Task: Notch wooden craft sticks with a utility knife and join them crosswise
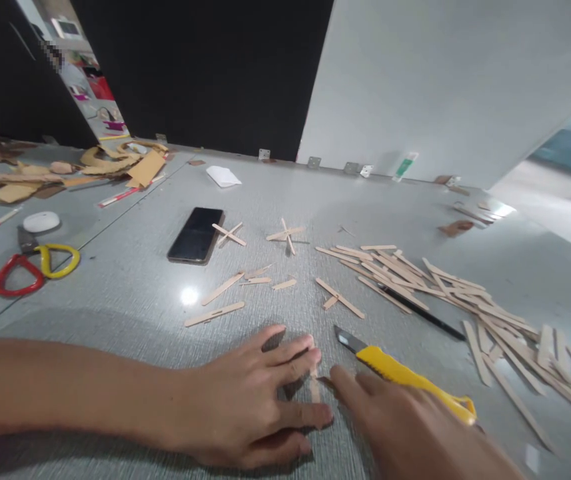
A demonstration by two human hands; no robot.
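My left hand (260,393) lies spread over the table, fingers stretched out. Its fingertips press down on a short wooden craft stick (314,377) that runs between them and is partly covered. Closed and slightly blurred, my right hand (395,413) is just right of that stick. A thin dark pointed blade (324,381) sticks out from its fingers and meets the stick's edge; the rest of it is hidden. Just beyond my right hand, a yellow utility knife (405,375) lies with its blade out. Two crossed sticks (339,298) lie beyond the knife tip.
Loose craft sticks (465,300) are heaped at right, with a black pen (422,312) among them. Ahead lie a phone (196,235), small stick crosses (286,235) and cut pieces (222,289). Scissors (38,267), a white mouse (41,221) and cardboard scraps (148,170) are at left.
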